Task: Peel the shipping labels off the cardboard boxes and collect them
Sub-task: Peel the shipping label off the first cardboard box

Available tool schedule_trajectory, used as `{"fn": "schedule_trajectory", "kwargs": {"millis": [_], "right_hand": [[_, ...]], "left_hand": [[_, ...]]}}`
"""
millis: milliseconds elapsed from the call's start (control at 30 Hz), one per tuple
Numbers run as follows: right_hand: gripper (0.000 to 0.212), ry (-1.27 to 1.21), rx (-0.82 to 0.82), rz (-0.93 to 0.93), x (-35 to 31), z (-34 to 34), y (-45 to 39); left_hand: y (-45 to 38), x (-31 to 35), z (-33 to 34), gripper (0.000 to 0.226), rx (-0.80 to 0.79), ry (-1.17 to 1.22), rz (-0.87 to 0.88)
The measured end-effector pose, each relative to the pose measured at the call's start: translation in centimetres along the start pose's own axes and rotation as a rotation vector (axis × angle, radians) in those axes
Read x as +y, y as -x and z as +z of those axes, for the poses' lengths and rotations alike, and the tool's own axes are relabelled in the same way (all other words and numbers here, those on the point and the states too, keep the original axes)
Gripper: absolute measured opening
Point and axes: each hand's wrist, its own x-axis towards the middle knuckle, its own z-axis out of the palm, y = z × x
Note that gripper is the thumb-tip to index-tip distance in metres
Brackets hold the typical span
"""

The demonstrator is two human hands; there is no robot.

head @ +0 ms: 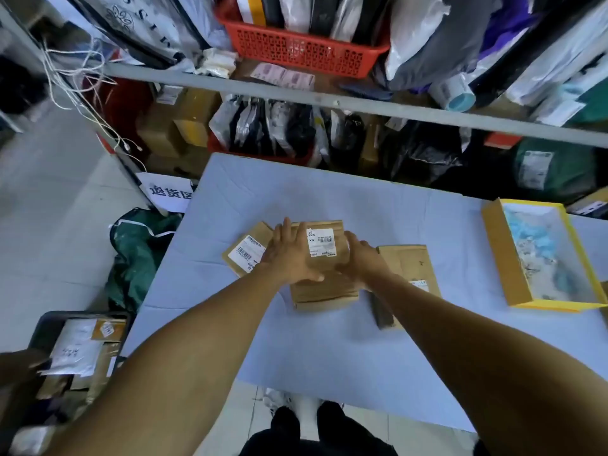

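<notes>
Three flat cardboard boxes lie on the blue-covered table (329, 350). The middle box (324, 291) carries a white shipping label (320, 242) near its far end. My left hand (289, 255) lies flat on that box's left side, fingers straight, thumb reaching toward me. My right hand (360, 258) holds the box's right edge, fingers curled over it. The left box (245, 248) shows its own white barcode label (246, 253), partly under my left hand. The right box (408, 261) lies partly hidden beneath my right forearm.
A yellow open box (500, 258) with white and blue scraps sits at the table's right edge. Shelving with a red basket (302, 47) and bagged goods stands behind. A dark bin of parcels (79, 343) and a green bag (138, 255) lie on the floor to the left.
</notes>
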Motion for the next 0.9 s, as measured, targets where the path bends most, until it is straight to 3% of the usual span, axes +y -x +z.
{"fn": "schedule_trajectory", "kwargs": {"millis": [167,367,533,633,733,900], "right_hand": [[0.095,0.018,-0.097,-0.026,0.4,1.9,-0.9],[0.094,0.001,-0.074,-0.030,1.2,2.8,0.0],[0.099,-0.045,-0.171,0.076,1.9,4.3,2.9],[0.118,-0.008,-0.263,0.072,2.7,5.5,4.5],[0.121,0.095,-0.313,0.074,3.0,6.1,5.1],[0.129,0.246,-0.241,0.077,1.7,7.0,6.0]], "left_hand": [[-1.4,-0.2,0.6,0.140,-0.007,0.023,-0.008],[-0.8,-0.1,1.6,0.139,0.034,0.008,0.015],[1.4,0.3,2.8,0.140,-0.017,-0.056,0.034],[2.4,0.0,2.3,0.122,-0.015,-0.081,0.043],[3.2,-0.1,2.6,0.103,-0.003,-0.026,0.039],[3.8,-0.1,2.9,0.088,0.022,0.006,-0.041]]}}
